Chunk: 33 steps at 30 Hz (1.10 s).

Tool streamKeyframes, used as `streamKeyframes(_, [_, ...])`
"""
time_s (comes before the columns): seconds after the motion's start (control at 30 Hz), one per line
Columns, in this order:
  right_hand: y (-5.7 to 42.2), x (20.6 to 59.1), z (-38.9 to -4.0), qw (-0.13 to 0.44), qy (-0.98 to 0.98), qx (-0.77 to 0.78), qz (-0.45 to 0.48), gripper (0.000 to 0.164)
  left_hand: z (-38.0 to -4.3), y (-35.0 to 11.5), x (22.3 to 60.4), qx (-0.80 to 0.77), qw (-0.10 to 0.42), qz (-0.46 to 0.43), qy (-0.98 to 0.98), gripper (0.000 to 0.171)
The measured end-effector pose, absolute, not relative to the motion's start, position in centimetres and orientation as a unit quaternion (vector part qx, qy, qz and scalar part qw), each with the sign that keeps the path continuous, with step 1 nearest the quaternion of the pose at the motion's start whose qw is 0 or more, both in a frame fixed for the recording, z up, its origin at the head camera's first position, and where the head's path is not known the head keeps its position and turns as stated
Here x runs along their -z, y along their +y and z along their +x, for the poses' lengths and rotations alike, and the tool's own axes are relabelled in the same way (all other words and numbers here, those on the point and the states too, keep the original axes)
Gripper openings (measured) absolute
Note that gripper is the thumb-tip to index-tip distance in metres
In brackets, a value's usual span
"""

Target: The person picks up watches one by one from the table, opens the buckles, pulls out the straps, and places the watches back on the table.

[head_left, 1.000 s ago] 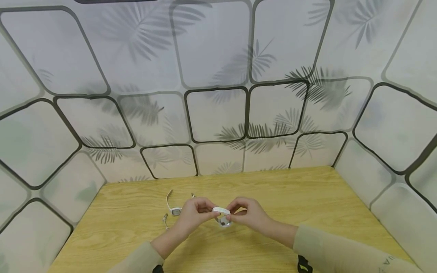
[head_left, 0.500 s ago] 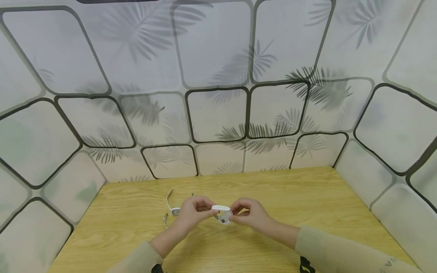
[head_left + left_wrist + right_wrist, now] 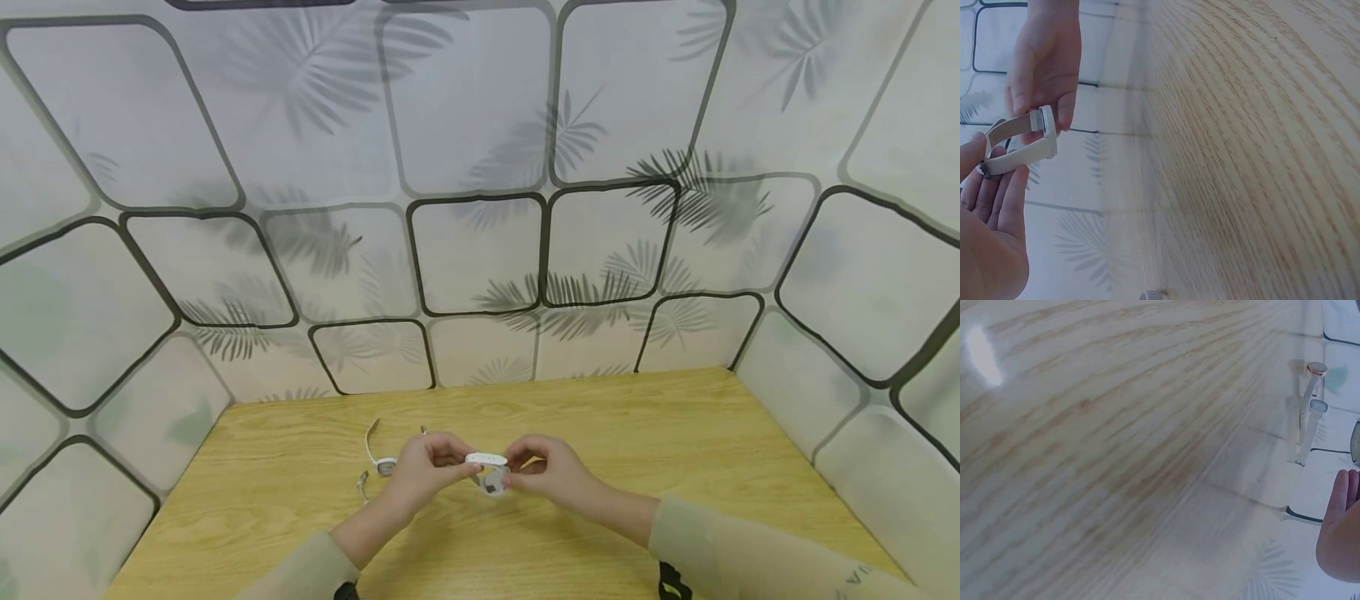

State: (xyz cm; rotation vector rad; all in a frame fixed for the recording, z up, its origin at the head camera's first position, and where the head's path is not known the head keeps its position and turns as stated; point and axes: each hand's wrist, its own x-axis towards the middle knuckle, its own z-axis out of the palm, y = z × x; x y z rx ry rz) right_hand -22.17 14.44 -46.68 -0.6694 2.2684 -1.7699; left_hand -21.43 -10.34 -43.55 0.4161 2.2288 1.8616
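Observation:
A wristwatch (image 3: 1047, 136) with a white strap is held up over the table between both hands. Its strap (image 3: 486, 459) forms a loop, with a buckle at the end by the left hand. My left hand (image 3: 422, 473) pinches the strap near that buckle (image 3: 984, 169) between thumb and fingers. At the opposite side, my right hand (image 3: 551, 473) pinches the watch by its case end. In the right wrist view only part of the right hand (image 3: 1341, 537) shows, and the watch is mostly cut off at the edge.
Left of the hands, a second white-strapped watch (image 3: 386, 467) lies on the wooden table (image 3: 637, 433). Nearer is another watch (image 3: 363, 482), partly hidden by the left arm. A small piece (image 3: 424, 430) peeks out behind the left hand. Patterned panels (image 3: 480, 258) enclose the table's back and sides.
The right hand has shifted very slightly right, and the held watch has tilted a little in the fingers. Both hands keep their grip, and the watches on the table lie where they were.

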Motion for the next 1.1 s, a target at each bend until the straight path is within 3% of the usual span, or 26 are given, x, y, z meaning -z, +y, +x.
streamKeyframes(0.6, [12.8,44.3,-22.2,0.094,0.767,0.588,-0.239,0.025,-21.4,-10.1,44.0,-0.638,0.111,0.147,0.748,0.022])
streamKeyframes(1.1, [12.2,44.7,-22.2,0.074,0.783,0.565,-0.249,0.016,-21.5,-10.1,44.2,-0.628,0.105,0.154,0.756,0.022])
